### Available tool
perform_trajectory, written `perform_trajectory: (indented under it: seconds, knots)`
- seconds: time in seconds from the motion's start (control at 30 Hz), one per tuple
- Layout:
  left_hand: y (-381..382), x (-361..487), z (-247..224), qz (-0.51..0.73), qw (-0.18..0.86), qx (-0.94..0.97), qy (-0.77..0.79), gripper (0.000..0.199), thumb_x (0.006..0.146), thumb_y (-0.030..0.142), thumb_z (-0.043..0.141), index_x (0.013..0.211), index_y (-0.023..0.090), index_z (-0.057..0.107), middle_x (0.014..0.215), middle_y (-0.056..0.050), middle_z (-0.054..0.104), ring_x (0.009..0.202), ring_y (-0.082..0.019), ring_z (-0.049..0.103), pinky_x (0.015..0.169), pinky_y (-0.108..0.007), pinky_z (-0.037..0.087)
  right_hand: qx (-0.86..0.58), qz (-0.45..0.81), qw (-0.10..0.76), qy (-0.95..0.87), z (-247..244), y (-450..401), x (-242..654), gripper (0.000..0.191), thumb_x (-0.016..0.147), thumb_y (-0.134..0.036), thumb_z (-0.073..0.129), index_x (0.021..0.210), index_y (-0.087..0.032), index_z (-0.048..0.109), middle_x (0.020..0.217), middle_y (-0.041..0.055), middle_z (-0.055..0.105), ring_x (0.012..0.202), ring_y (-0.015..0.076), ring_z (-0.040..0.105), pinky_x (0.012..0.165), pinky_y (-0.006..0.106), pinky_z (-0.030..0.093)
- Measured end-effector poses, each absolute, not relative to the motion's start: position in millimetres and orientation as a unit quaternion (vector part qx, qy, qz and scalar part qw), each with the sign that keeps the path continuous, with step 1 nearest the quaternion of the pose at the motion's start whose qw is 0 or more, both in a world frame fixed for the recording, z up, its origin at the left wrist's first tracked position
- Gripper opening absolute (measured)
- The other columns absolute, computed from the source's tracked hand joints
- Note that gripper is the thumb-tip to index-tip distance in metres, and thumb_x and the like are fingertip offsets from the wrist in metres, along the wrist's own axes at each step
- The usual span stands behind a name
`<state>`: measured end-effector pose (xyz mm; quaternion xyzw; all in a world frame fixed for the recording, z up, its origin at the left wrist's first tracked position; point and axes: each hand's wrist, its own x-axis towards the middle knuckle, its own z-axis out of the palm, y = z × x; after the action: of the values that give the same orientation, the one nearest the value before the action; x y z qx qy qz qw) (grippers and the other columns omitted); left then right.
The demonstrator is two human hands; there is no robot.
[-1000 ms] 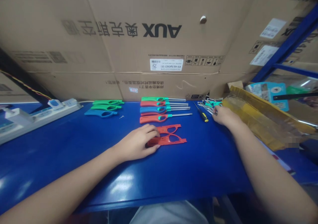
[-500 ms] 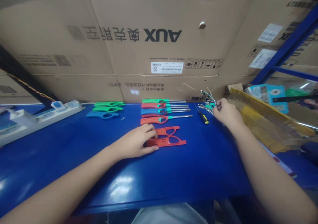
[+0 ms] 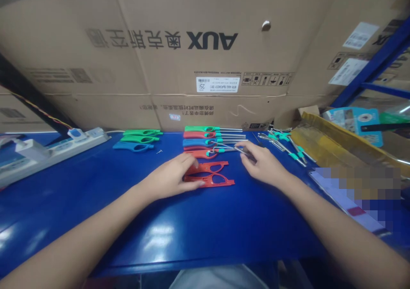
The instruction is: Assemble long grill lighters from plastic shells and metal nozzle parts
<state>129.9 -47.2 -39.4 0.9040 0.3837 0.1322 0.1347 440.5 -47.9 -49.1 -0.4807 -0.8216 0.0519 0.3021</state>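
Two red lighter handle shells [image 3: 221, 180] lie side by side on the blue table, their hollow insides up. My left hand [image 3: 171, 175] curls over their left ends, thumb on the nearer shell and fingers at the farther one. Just right of the shells, my right hand [image 3: 264, 163] pinches a lighter's metal tube [image 3: 238, 148] with thin wires reaching left. Behind them is a row of lighters with rods, among them a blue lighter [image 3: 197, 143] and a red lighter [image 3: 197, 153]. A thin screwdriver shaft [image 3: 257, 137] shows past my right hand, which hides its handle.
Several loose metal tubes with teal parts [image 3: 293, 154] lie at the right. Green handles [image 3: 141, 133] and a blue handle [image 3: 134, 146] are at the back left, near a white power strip [image 3: 54, 154]. Cardboard [image 3: 160, 75] stands behind; a taped box [image 3: 315, 139] sits right.
My right hand has come left and nearer from the pile of tubes, bringing a metal tube beside the red shells. My left hand stays at the shells, slightly shifted.
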Motion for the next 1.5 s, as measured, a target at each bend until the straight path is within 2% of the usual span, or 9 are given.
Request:
perform_trajectory:
  seconds: [0.13,0.3,0.47,0.53,0.6,0.7,0.83,1.07,1.5]
  knots:
    - [-47,136,-51,0.211,0.119,0.886,0.396,0.043,0.092,0.050,0.062,0.121,0.020,0.054,0.120,-0.010,0.064,0.112,-0.026,0.062,0.095,-0.041,0.052,-0.389,0.056,0.281,-0.876,-52,-52,436,0.034,0.101,-0.025,0.046,0.134,-0.026,0.056,0.129,0.0073,0.068,0.115,0.0210,0.067,0.096,0.035,0.054]
    - [-52,143,-61,0.249,0.170,0.873,0.383,0.027,0.095,0.034,0.061,0.117,0.022,0.052,0.117,-0.007,0.067,0.109,-0.022,0.066,0.094,-0.037,0.055,-0.358,0.091,0.262,-0.892,-52,-55,434,0.031,0.103,-0.025,0.044,0.130,-0.024,0.059,0.125,0.0073,0.070,0.114,0.0198,0.067,0.099,0.036,0.054]
    - [-58,147,-62,0.292,0.196,0.866,0.354,0.020,0.094,0.020,0.062,0.111,0.023,0.051,0.102,0.000,0.069,0.091,-0.013,0.069,0.084,-0.026,0.057,-0.360,0.136,0.250,-0.889,-50,-57,432,0.030,0.104,-0.027,0.043,0.131,-0.024,0.056,0.129,0.0071,0.067,0.119,0.0200,0.064,0.102,0.036,0.050]
    - [-59,147,-62,0.302,0.187,0.868,0.347,0.019,0.094,0.018,0.061,0.111,0.023,0.052,0.097,0.001,0.069,0.085,-0.011,0.069,0.079,-0.022,0.057,-0.372,0.156,0.231,-0.885,-48,-57,432,0.030,0.103,-0.028,0.044,0.132,-0.024,0.052,0.122,0.0073,0.070,0.108,0.0201,0.068,0.093,0.034,0.053]
    - [-60,146,-60,0.312,0.173,0.871,0.337,0.022,0.095,0.018,0.061,0.115,0.022,0.054,0.097,0.001,0.070,0.084,-0.011,0.069,0.078,-0.021,0.058,-0.393,0.194,0.205,-0.875,-46,-57,432,0.027,0.102,-0.030,0.046,0.128,-0.023,0.051,0.101,0.0044,0.072,0.084,0.0175,0.069,0.074,0.029,0.052]
    - [-62,146,-59,0.325,0.138,0.883,0.310,0.024,0.096,0.020,0.061,0.120,0.020,0.058,0.106,-0.003,0.073,0.092,-0.013,0.071,0.085,-0.023,0.057,-0.402,0.272,0.182,-0.855,-43,-57,432,0.015,0.101,-0.031,0.051,0.113,-0.022,0.052,0.075,-0.0032,0.065,0.061,0.0125,0.058,0.057,0.023,0.043]
    - [-62,146,-56,0.343,0.109,0.894,0.268,0.021,0.097,0.019,0.062,0.117,0.018,0.064,0.109,-0.005,0.074,0.097,-0.014,0.070,0.089,-0.025,0.056,-0.383,0.317,0.166,-0.852,-40,-58,433,0.012,0.097,-0.032,0.058,0.097,-0.020,0.059,0.071,-0.0032,0.062,0.060,0.0106,0.053,0.057,0.022,0.040]
    - [-56,143,-57,0.305,0.127,0.903,0.274,0.019,0.099,0.022,0.058,0.113,0.019,0.071,0.103,-0.006,0.073,0.094,-0.015,0.069,0.086,-0.026,0.055,-0.322,0.297,0.157,-0.885,-32,-59,437,0.015,0.096,-0.028,0.060,0.096,-0.017,0.072,0.099,0.0064,0.069,0.089,0.0158,0.064,0.081,0.029,0.049]
    - [-55,145,-61,0.229,0.153,0.916,0.292,0.025,0.100,0.021,0.053,0.117,0.018,0.071,0.103,-0.007,0.070,0.091,-0.017,0.067,0.083,-0.030,0.056,-0.348,0.234,0.116,-0.900,-30,-57,442,0.017,0.094,-0.023,0.062,0.101,-0.020,0.078,0.095,0.0049,0.075,0.083,0.0160,0.067,0.077,0.027,0.050]
